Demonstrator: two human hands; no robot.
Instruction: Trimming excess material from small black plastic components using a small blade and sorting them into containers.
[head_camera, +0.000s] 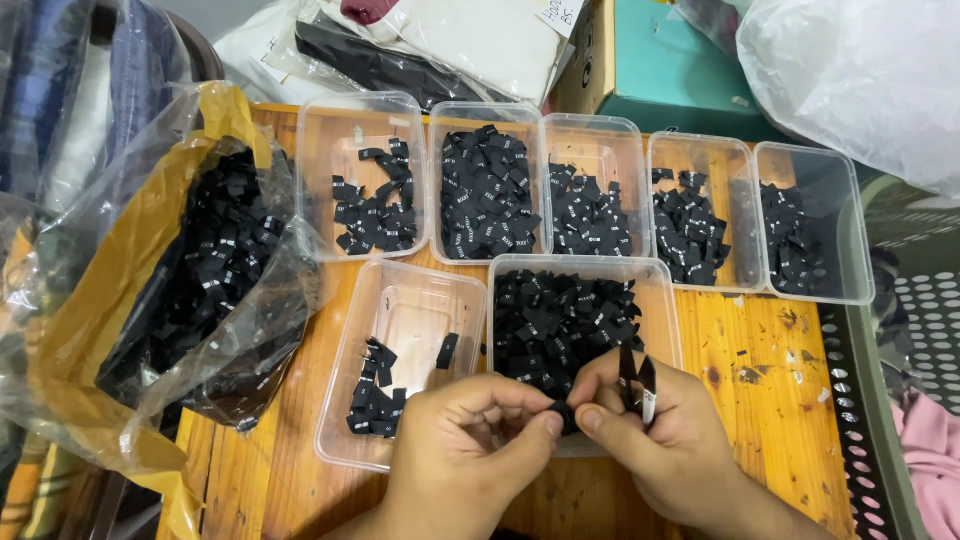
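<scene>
My left hand (470, 450) and my right hand (660, 440) meet at the near edge of a wooden table (770, 400). Together their fingertips pinch one small black folded label (563, 412). My right hand also holds small black thread snips (636, 385), blades pointing up. Just beyond the hands stands a clear plastic tub (655, 285) heaped with black labels. To its left is another clear tub (420, 300) with a few labels in its near corner.
Several clear tubs of black labels line the back of the table (360, 120). A big plastic bag (200, 260) of labels lies at the left. A teal box (680, 70), folded cloth and a white bag (860, 70) sit behind. A perforated rack (900, 350) stands right.
</scene>
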